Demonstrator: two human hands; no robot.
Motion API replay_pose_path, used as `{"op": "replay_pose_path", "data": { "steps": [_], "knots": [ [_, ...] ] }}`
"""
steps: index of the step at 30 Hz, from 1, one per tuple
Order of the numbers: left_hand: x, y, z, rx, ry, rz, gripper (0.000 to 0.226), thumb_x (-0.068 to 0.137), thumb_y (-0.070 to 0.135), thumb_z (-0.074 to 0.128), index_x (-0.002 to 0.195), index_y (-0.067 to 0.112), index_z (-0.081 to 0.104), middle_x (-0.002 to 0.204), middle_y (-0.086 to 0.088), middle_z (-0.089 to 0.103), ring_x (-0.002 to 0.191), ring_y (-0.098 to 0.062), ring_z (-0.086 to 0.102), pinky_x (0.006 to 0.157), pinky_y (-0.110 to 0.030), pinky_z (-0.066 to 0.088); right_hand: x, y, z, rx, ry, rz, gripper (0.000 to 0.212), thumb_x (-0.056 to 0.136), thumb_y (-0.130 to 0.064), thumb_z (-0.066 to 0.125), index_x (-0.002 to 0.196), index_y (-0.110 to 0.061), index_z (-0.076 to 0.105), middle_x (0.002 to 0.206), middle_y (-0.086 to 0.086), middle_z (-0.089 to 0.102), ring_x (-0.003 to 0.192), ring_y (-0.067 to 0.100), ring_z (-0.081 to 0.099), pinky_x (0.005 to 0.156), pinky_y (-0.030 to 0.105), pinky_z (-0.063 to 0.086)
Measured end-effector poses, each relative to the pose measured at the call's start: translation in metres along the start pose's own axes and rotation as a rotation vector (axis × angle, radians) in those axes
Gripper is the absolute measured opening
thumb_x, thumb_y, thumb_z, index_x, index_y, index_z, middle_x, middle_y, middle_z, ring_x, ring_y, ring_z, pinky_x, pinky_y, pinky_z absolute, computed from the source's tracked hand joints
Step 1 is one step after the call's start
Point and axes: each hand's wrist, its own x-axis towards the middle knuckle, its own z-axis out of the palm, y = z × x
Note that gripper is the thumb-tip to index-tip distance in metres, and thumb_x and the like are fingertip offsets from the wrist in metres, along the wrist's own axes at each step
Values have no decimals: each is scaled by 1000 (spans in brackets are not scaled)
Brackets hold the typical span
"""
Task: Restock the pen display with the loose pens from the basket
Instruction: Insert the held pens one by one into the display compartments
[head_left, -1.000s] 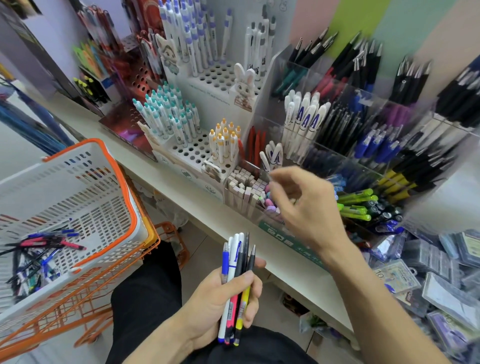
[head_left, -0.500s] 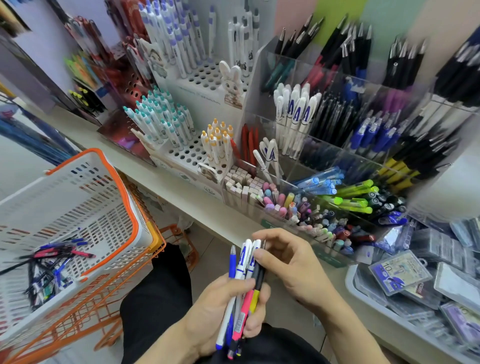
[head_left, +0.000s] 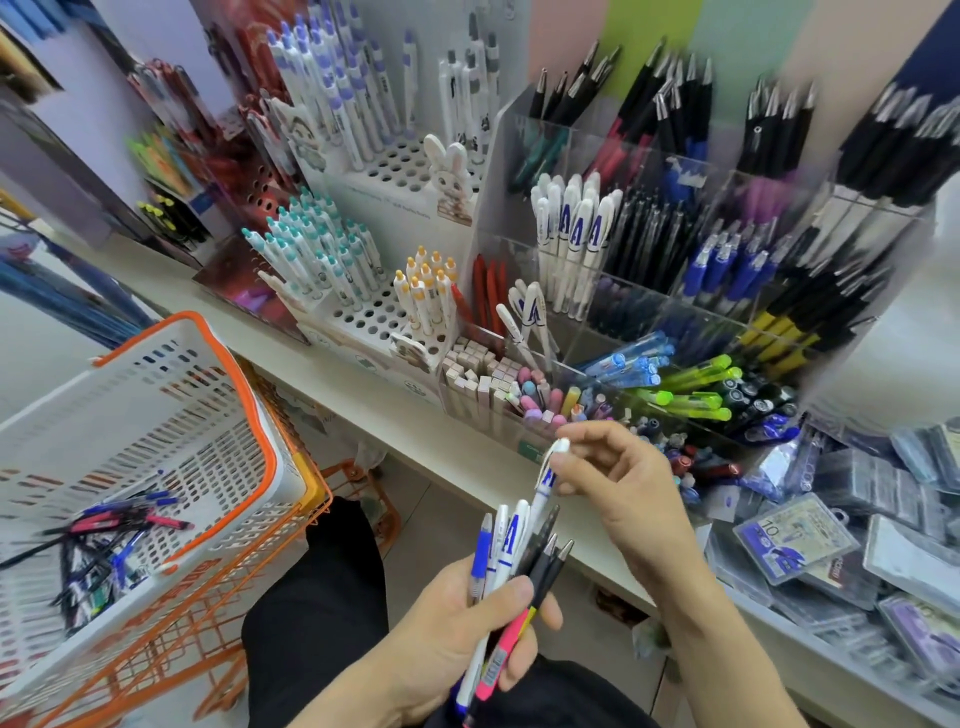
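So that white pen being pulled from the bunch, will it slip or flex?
The white pen looks like rigid plastic, so probably no flex. Its smooth barrel, pinched only near the top by the right hand, could slip. Being round, it would likely roll if dropped on the shelf.

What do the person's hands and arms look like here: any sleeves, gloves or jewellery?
Both hands, left and right, are bare: no gloves, rings or watch in view. Both forearms are bare too, with no sleeve showing. Dark clothing covers the lap below.
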Motion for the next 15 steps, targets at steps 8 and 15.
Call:
{"op": "replay_pose_path", "data": {
  "steps": [8,15],
  "knots": [
    [-3,-2,5,-306,-3,-104,35,73,23,66,91,2,47,58,-8,51,31,-15,37,37,-21,24,26,-68,-1,-175,295,-571,18,93,-5,74,108,-13,70,96,5,76,88,22,75,81,36,62],
    [-5,-2,2,-263,61,30,40,84,36,76,89,-1,63,58,-16,52,36,-19,45,42,-25,41,83,-68,11,-710,354,-834,18,93,-6,73,111,-6,72,102,7,71,87,13,68,80,28,60]
  ]
}}
